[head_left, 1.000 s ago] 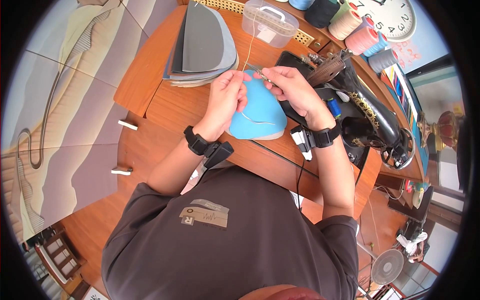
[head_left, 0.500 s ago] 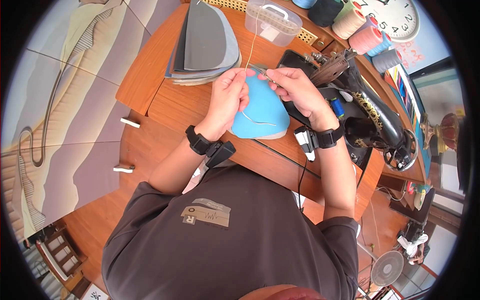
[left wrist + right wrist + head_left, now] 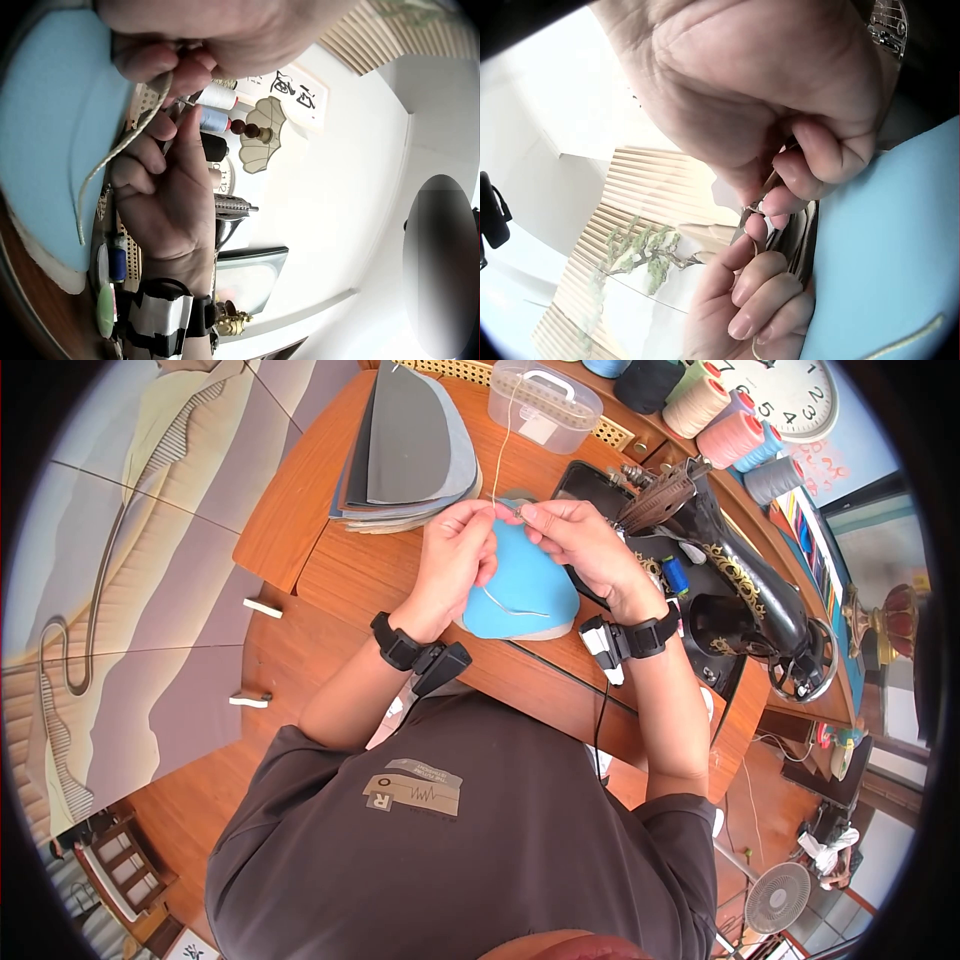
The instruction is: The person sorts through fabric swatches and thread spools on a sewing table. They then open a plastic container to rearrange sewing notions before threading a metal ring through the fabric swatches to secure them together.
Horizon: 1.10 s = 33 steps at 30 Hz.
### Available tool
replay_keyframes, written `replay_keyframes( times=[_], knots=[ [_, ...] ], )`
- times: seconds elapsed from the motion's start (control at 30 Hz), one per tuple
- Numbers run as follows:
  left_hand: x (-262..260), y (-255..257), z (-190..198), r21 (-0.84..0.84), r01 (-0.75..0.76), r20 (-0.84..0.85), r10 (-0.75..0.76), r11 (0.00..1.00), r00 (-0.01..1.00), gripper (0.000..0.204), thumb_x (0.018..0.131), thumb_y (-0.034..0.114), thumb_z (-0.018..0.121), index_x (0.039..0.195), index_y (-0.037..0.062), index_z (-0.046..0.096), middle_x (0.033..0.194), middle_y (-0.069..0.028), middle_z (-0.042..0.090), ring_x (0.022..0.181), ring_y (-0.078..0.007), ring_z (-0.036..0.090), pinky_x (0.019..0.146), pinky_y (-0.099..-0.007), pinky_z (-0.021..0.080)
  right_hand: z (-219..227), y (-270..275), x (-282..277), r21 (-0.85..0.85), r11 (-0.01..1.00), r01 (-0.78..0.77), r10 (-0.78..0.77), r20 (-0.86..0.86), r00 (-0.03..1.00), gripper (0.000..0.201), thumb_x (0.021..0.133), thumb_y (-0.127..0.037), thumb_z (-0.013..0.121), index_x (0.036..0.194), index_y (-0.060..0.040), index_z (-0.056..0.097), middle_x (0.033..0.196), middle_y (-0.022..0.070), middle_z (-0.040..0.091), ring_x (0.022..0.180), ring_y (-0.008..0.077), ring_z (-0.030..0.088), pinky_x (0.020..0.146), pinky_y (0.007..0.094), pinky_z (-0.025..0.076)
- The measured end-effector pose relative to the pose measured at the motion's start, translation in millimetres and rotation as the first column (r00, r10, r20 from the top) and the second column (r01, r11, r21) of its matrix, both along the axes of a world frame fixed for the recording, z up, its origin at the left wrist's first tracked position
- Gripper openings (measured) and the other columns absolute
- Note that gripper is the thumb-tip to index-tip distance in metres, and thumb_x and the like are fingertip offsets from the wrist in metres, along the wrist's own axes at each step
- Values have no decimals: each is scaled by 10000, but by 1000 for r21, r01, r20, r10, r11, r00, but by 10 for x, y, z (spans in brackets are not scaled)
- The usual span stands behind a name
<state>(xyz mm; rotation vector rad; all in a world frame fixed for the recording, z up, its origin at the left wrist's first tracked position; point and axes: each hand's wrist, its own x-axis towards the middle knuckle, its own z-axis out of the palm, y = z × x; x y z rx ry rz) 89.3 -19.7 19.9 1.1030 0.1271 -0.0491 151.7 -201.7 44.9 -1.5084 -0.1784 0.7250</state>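
My left hand (image 3: 455,565) pinches a thin cream cord (image 3: 499,455) between thumb and forefinger. One length runs up and away from the fingertips; a loose tail (image 3: 120,146) hangs below the hand. My right hand (image 3: 592,548) grips a small silver metal tool (image 3: 519,512), mostly hidden by its fingers; its exact kind I cannot tell. In the right wrist view, the fingertips of both hands meet at the cord. Under them lies a light blue rounded sheet (image 3: 525,585) over a paler layer.
A stack of grey rounded sheets (image 3: 415,450) stands behind on the wooden table (image 3: 345,565). Beyond is a clear handled box (image 3: 545,405). At right sit a black sewing machine (image 3: 745,575), a blue thread spool (image 3: 675,575) and several large thread cones (image 3: 730,440).
My right hand has shifted slightly left and turned, so its fingertips meet the left ones. The tool's tips, seen earlier beside the cord, are now mostly hidden. My left hand keeps its pinch.
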Motion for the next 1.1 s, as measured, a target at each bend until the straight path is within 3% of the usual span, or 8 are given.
replay_keyframes(
  times=[0.4,0.5,0.6,0.7,0.73,0.83,1.03,1.1],
  knots=[
    [-5,3,-2,38,30,20,-30,999,999,219,1044,112,516,1003,-12,691,614,37,452,465,-49,396,425,-226,319,-35,-24,-30,63,998,17,-15,-33,999,291,1007,-328,695,925,-49,704,779,-64,564,637,11,388,525,190,290],
    [-14,13,-27,19,24,3,-24,1000,1000,214,1055,126,509,1031,-12,671,633,28,447,482,-67,413,453,-224,332,30,-32,-79,-35,997,72,-70,38,997,251,1020,-302,677,996,-58,734,773,-80,542,644,-1,377,529,179,274],
    [-40,54,-16,3,27,-13,-27,1000,1000,216,1064,140,506,1045,-17,653,644,20,443,491,-87,429,473,-229,346,254,-243,-161,-93,980,177,-164,128,978,277,1032,-232,631,1127,3,743,831,10,662,682,79,555,600,244,438],
    [-80,120,27,-5,31,-14,-31,1000,999,218,1067,145,503,1051,-21,643,648,13,448,497,-102,455,484,-239,366,263,-610,-356,-501,847,178,169,571,803,276,1011,-191,637,1176,16,718,999,163,744,830,263,715,739,351,535],
    [-101,137,45,-6,30,-12,-30,1000,999,219,1068,145,501,1053,-23,641,649,11,450,500,-107,466,488,-243,374,376,-650,-488,-621,752,218,176,509,843,278,981,-156,646,1196,13,696,1143,240,706,1042,396,697,889,416,537],
    [-163,160,138,141,59,3,-60,988,998,218,1070,145,497,1059,-24,635,667,-6,495,524,-122,518,504,-257,403,458,-799,-851,-715,610,343,188,550,814,319,934,-61,676,1235,42,662,1073,248,719,988,377,706,888,400,536],
    [-184,-35,369,242,382,96,-414,892,905,195,1067,126,508,1044,-4,651,755,-42,636,682,-134,667,599,-261,518,307,-934,-1003,-730,520,443,205,610,765,349,896,-17,651,1241,33,637,1196,273,670,1089,411,659,962,462,522],
    [-184,-184,477,326,454,139,-517,829,845,188,1067,118,515,1044,-10,650,782,-52,662,717,-127,678,614,-267,531,323,-890,-1050,-713,465,525,340,691,638,357,879,-5,658,1233,32,636,1205,254,671,1111,408,649,977,471,513]
  ],
)
